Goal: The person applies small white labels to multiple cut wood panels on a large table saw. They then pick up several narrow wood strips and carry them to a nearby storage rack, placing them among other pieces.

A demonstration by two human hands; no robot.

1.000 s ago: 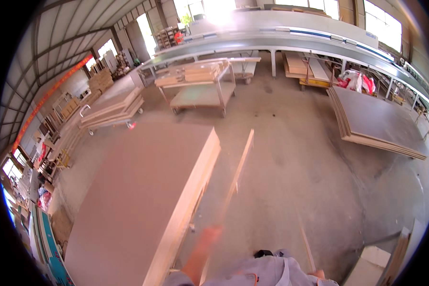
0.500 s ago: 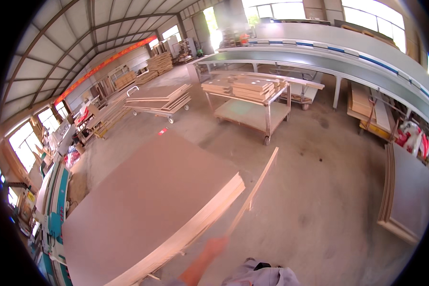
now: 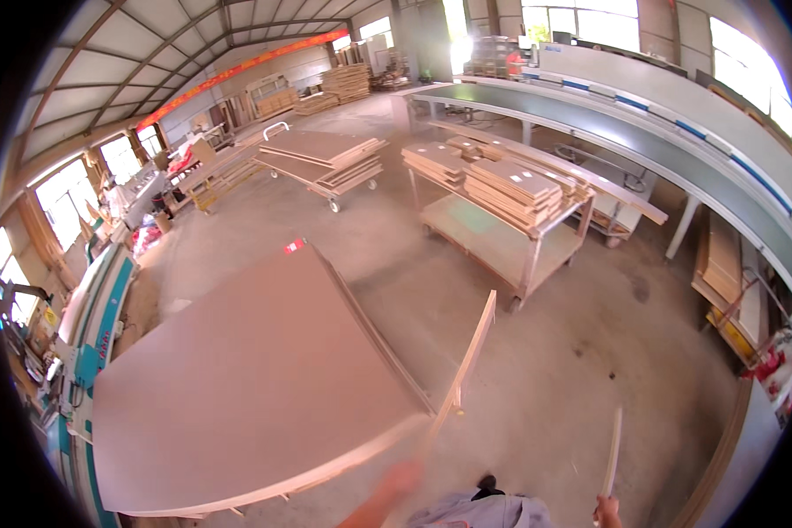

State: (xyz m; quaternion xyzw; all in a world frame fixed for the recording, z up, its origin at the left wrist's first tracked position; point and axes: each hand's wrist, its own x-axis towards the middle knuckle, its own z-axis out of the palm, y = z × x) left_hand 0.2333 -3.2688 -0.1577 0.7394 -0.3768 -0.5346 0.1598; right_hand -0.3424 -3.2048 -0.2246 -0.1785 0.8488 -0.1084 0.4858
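My left hand [image 3: 399,482], blurred by motion, is closed round the near end of a long pale wooden strip [image 3: 472,359]. The strip slants up and away from me, just right of a big stack of brown-faced boards [image 3: 264,370]. A small piece sticks out from its side near the middle. At the lower right, my right hand [image 3: 606,509] is closed on a second, shorter-looking wooden strip [image 3: 616,451] that points upward. Only part of that hand shows above the lower edge.
Ahead stands a wheeled cart [image 3: 537,264] loaded with cut boards, with a flat trolley [image 3: 330,180] of brown panels farther left. A long machine table [image 3: 572,132] runs along the back right. Panels [image 3: 722,466] lean at the right; a teal-and-white machine [image 3: 106,334] is at left.
My view has turned, so the carts sit farther right in the picture. My right hand has come into view with a wooden strip. The left hand still grips its strip.
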